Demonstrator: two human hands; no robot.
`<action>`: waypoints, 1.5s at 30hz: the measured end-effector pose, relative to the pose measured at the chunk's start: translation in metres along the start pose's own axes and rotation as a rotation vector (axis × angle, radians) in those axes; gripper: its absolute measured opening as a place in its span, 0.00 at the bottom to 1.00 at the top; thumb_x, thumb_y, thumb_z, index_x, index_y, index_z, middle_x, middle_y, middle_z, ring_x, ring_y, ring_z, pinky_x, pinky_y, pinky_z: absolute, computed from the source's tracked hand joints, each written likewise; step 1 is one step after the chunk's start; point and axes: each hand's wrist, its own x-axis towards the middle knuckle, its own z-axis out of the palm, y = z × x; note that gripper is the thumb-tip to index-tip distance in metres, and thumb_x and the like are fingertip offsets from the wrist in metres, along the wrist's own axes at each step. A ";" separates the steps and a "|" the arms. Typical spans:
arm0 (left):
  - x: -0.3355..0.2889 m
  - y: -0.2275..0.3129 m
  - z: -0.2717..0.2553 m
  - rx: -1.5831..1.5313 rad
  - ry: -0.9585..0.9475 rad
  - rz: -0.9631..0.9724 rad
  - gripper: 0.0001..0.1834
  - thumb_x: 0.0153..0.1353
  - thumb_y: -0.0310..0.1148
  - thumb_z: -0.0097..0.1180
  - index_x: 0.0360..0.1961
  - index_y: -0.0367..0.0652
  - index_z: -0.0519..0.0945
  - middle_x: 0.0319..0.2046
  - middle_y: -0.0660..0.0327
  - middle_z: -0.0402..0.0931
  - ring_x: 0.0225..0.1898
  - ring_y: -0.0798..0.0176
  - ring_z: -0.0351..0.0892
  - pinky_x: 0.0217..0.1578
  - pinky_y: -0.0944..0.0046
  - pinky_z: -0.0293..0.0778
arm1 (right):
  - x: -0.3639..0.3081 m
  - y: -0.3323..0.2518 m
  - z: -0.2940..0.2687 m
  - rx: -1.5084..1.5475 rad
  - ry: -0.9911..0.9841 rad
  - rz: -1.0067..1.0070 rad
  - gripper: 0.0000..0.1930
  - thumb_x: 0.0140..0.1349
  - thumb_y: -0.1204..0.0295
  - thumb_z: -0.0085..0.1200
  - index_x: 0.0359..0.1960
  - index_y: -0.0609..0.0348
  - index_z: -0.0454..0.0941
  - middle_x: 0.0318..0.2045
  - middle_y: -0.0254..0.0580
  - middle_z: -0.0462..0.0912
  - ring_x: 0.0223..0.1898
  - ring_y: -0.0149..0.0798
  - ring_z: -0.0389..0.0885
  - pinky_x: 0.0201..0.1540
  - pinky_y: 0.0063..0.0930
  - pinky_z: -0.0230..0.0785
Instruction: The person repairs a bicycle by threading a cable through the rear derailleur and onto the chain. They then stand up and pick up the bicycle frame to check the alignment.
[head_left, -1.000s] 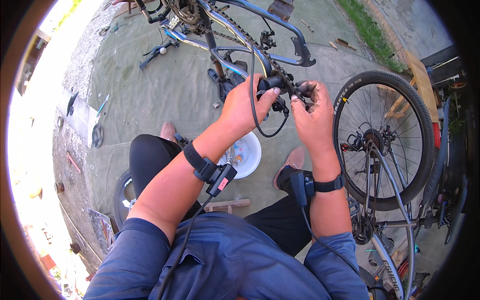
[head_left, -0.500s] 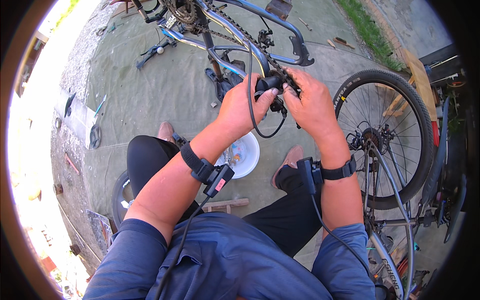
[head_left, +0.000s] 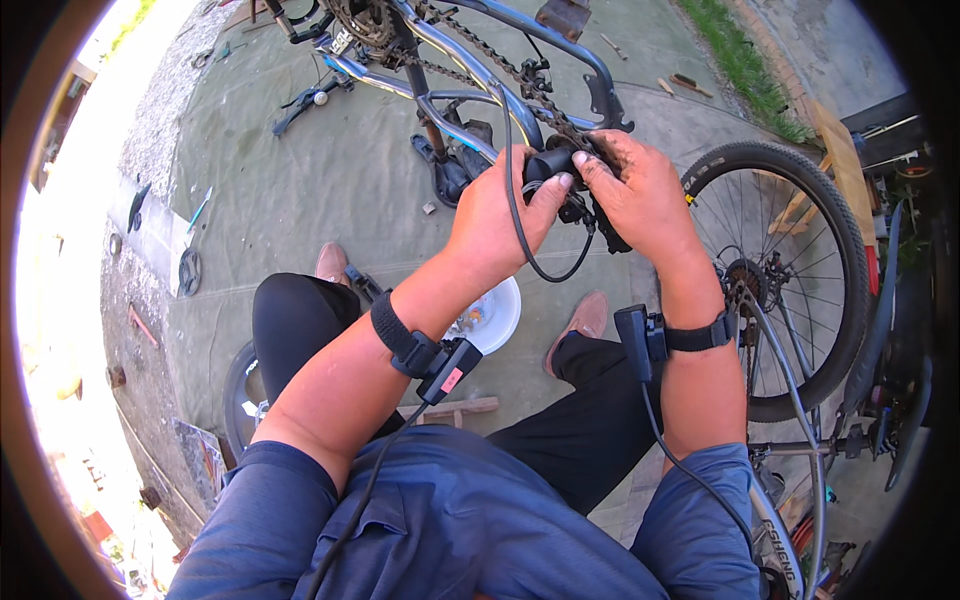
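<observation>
A black rear derailleur (head_left: 551,164) is between my two hands, beside the rear end of an upturned blue-grey bicycle frame (head_left: 592,72). My left hand (head_left: 492,215) grips it from the left, its thumb along the near side. From the right, my right hand (head_left: 648,200) is closed on it, with a dirty thumb pressed near the chain (head_left: 535,92). This chain runs from the chainring (head_left: 362,28) down to the derailleur. A black cable (head_left: 522,232) loops below from the derailleur, past my left hand. My fingers hide much of the mechanism.
A white bucket (head_left: 508,322) with small parts inside stands between my feet. To the right is another bicycle with a large wheel (head_left: 862,250). Tools lie on the green ground sheet (head_left: 270,190) at the left, and a small wooden stool (head_left: 462,408) is near me.
Both hands have moved slightly right with the derailleur, and the cable loop has shifted with them. More of the derailleur's lower part now shows beside my right hand.
</observation>
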 end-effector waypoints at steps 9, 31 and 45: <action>-0.001 0.007 0.002 -0.162 -0.005 -0.023 0.19 0.61 0.38 0.58 0.42 0.31 0.71 0.26 0.54 0.81 0.28 0.62 0.81 0.30 0.63 0.75 | 0.003 -0.011 -0.008 -0.068 0.016 -0.061 0.12 0.58 0.70 0.55 0.39 0.66 0.79 0.27 0.57 0.80 0.28 0.54 0.79 0.31 0.35 0.70; -0.001 0.014 0.014 -0.375 -0.034 -0.119 0.21 0.65 0.41 0.55 0.44 0.30 0.68 0.26 0.58 0.77 0.24 0.70 0.77 0.24 0.69 0.73 | 0.019 -0.023 -0.030 -0.198 -0.145 -0.075 0.10 0.57 0.70 0.55 0.32 0.66 0.78 0.21 0.55 0.76 0.21 0.51 0.73 0.26 0.36 0.65; 0.001 -0.001 0.003 -0.472 -0.138 -0.157 0.24 0.71 0.49 0.42 0.50 0.36 0.70 0.34 0.58 0.76 0.29 0.68 0.81 0.25 0.71 0.75 | 0.028 -0.018 -0.038 -0.240 -0.218 -0.040 0.11 0.57 0.69 0.55 0.34 0.66 0.79 0.19 0.52 0.75 0.20 0.45 0.72 0.26 0.34 0.65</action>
